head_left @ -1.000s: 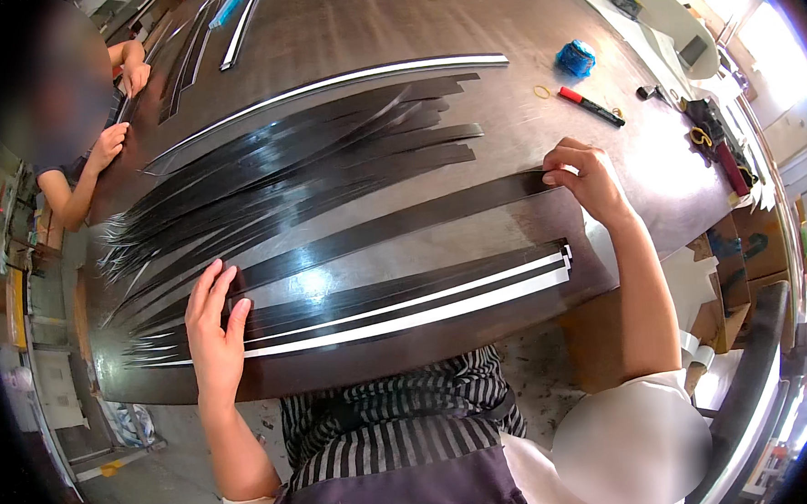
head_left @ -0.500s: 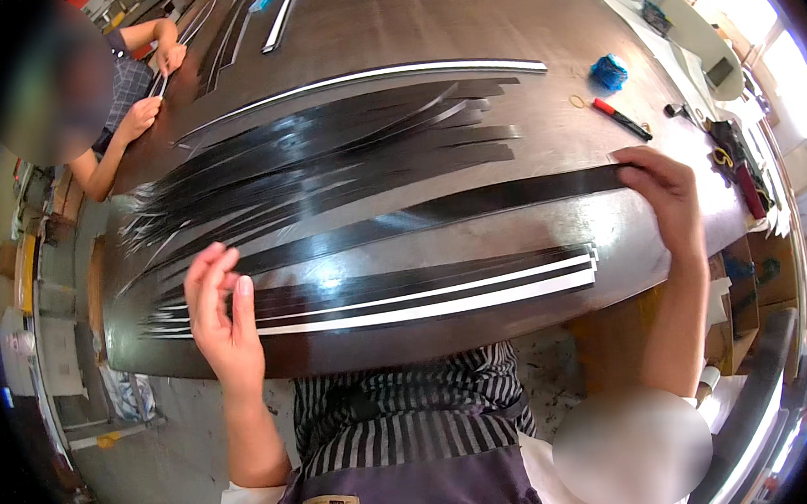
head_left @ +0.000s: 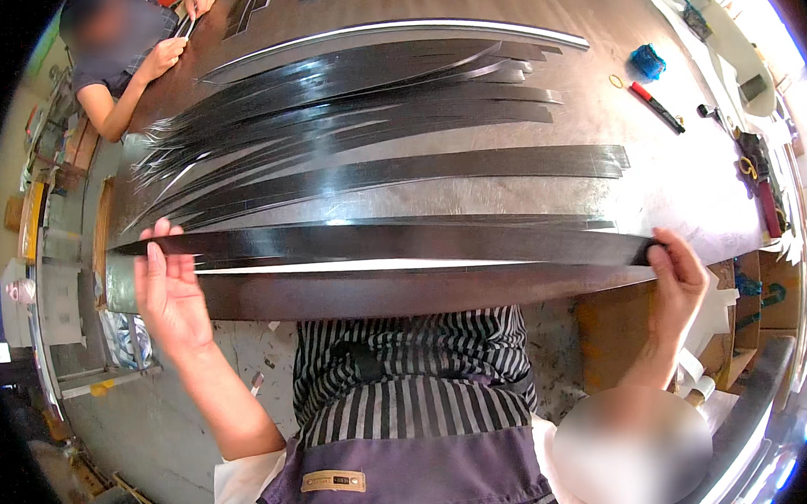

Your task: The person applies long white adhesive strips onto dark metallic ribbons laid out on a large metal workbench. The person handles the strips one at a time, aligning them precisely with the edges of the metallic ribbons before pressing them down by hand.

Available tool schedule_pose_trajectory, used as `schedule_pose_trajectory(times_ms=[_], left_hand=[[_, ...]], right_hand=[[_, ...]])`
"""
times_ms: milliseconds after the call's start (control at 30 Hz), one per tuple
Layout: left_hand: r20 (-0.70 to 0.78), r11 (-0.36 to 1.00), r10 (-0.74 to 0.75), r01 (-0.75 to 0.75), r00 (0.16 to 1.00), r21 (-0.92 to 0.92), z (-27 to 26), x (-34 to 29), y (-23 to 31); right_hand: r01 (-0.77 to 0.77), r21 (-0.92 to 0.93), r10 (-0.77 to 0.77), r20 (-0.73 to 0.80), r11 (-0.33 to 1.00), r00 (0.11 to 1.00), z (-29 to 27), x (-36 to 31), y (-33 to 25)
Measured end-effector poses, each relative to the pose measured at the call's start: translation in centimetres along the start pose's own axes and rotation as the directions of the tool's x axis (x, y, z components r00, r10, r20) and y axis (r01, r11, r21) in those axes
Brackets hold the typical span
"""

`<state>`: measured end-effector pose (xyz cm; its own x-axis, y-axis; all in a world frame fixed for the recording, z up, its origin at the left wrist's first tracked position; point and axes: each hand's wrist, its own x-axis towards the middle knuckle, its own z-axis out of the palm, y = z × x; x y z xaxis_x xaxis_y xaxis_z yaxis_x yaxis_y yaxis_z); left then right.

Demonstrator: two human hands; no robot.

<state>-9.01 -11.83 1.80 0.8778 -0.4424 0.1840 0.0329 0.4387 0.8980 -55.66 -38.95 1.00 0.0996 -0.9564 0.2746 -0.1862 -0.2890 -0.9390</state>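
A long, flexible black strip (head_left: 376,242) is stretched across in front of me, close to the table's near edge. Its left end lies between the thumb and fingers of my left hand (head_left: 174,287), which is turned palm up. At the other end, my right hand (head_left: 680,269) pinches the strip. Partly hidden under it are flat black and white strips (head_left: 349,267). Just beyond lies a stack of black strips (head_left: 436,170), and farther back a fanned-out pile of thin black strips (head_left: 322,83).
A black-and-white strip (head_left: 428,25) lies behind the pile. To the right are a red-and-black marker (head_left: 656,106), a crumpled blue bundle (head_left: 647,62), a yellow ring (head_left: 616,82) and tools (head_left: 753,170). At the far left, a co-worker's hands (head_left: 170,54) hold a thin strip.
My right hand has brought the black strip's end nearer to me and down. My left hand has moved left and now grips the strip's left end. The view has shifted too.
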Motion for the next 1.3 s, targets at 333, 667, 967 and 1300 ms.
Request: schedule_pose_trajectory(times_ms=[333, 667, 967, 1300], left_hand=[[-0.156, 0.306, 0.465, 0.007, 0.872, 0.952, -3.8, -2.9, -4.6], [0.425, 0.215, 0.511, -0.59, 0.747, 0.779, 3.6, -6.5, -4.3], [0.527, 0.206, 0.471, -0.67, 0.707, 0.713, 6.0, -6.9, -6.3], [0.472, 0.278, 0.47, -0.632, 0.746, 0.723, 5.8, -6.6, -5.6]], right_hand=[[0.277, -0.412, -0.226, 0.169, 0.868, 0.959, 4.4, -2.0, 1.0], [0.268, -0.364, -0.23, 0.144, 0.892, 0.962, 6.2, 1.3, -2.0], [0.605, -0.371, -0.387, 0.513, 0.705, 0.766, 18.1, 16.3, -2.4], [0.552, -0.207, -0.254, 0.722, 0.808, 0.644, 21.9, 18.9, -6.1]])
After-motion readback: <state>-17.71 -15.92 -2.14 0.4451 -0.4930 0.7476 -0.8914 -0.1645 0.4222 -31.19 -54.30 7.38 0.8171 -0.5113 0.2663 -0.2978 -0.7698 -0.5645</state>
